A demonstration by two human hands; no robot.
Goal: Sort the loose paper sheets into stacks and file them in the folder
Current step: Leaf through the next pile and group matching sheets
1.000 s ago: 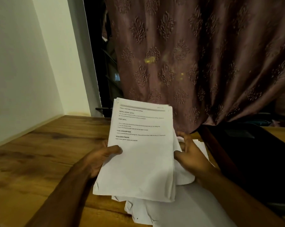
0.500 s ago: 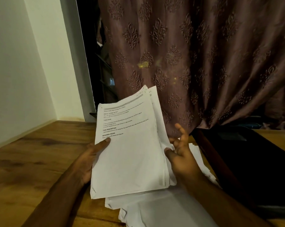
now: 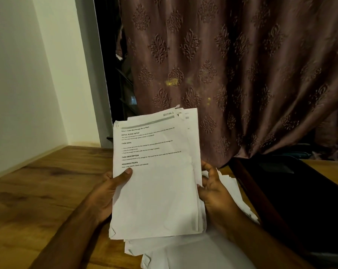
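I hold the papers (image 3: pixel 154 183) up over the table (image 3: pixel 47 191); my left hand (image 3: pixel 109 191) pinches one edge with its thumb; my right hand (image 3: pixel 216 191) curls round the other, so I can read the top page.

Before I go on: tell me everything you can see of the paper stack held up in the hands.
The held paper stack is a sheaf of white printed sheets, raised nearly upright above the wooden table. The top page reads SECTION 1, with bold headings such as TASK GOAL; its lower half is blank. Edges are uneven: sheets behind jut out at the right and top, and the bottom left corner is dog-eared. The left hand grips its left edge, thumb on the front; the right hand holds the right edge.
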